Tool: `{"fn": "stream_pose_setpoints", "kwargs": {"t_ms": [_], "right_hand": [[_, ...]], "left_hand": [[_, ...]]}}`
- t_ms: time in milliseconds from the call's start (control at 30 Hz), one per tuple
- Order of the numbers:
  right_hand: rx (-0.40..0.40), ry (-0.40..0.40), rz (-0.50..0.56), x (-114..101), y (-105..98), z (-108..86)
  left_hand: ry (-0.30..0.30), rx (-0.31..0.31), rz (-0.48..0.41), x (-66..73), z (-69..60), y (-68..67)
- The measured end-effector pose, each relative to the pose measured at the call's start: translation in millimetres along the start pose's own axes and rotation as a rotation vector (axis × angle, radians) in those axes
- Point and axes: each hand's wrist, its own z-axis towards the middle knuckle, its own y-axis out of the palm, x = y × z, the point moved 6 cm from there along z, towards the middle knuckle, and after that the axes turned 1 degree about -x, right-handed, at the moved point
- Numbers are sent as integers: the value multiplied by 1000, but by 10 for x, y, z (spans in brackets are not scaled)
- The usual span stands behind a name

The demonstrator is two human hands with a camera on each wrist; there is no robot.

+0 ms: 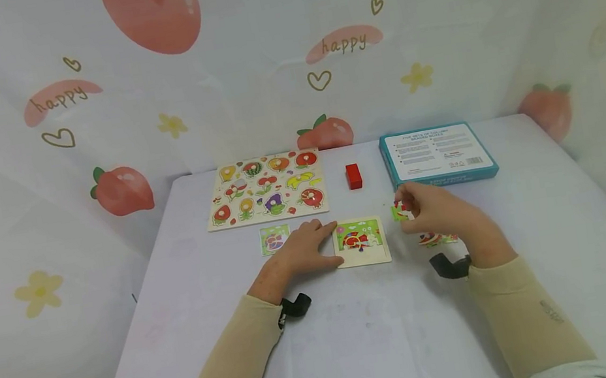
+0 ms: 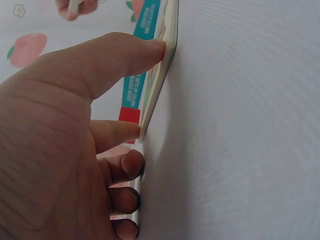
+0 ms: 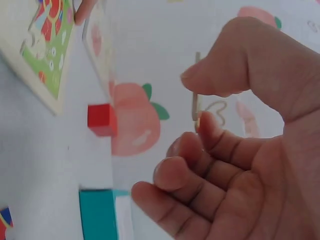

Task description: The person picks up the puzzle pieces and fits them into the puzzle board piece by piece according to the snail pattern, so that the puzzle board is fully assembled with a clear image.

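A small square wooden puzzle board (image 1: 366, 258) lies near the middle of the table, with a red and green picture partly filled in and bare wood along its lower part. Spread at its left edge, the thumb and index finger of my left hand (image 1: 302, 248) touch the board near its two left corners. To the right, my right hand (image 1: 442, 212) is raised, pinching a thin puzzle piece (image 3: 195, 105) between thumb and index finger; the piece's green and red face shows in the head view. Beneath that hand, loose puzzle pieces (image 1: 446, 238) lie on the table, partly hidden.
Left of my left hand lies a small picture card (image 1: 274, 238), partly covered. Behind are a fruit peg board (image 1: 242, 220), a red block (image 1: 354, 177) and a blue-edged flat box (image 1: 440, 154). A printed curtain (image 1: 246, 92) hangs beyond the white table (image 1: 335, 356).
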Motion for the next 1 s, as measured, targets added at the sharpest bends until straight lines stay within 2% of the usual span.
{"fn": "stream_pose_setpoints", "kwargs": {"t_ms": [200, 333, 733, 1000], "right_hand": [[27, -81, 42, -172, 99, 18], [28, -99, 74, -268, 192, 46], [-70, -150, 31, -440, 562, 172], [-100, -83, -54, -401, 836, 300]], "left_hand": [[3, 4, 4, -16, 16, 19], [5, 5, 8, -12, 19, 17], [19, 8, 9, 2, 10, -15], [36, 4, 8, 25, 4, -34]]}}
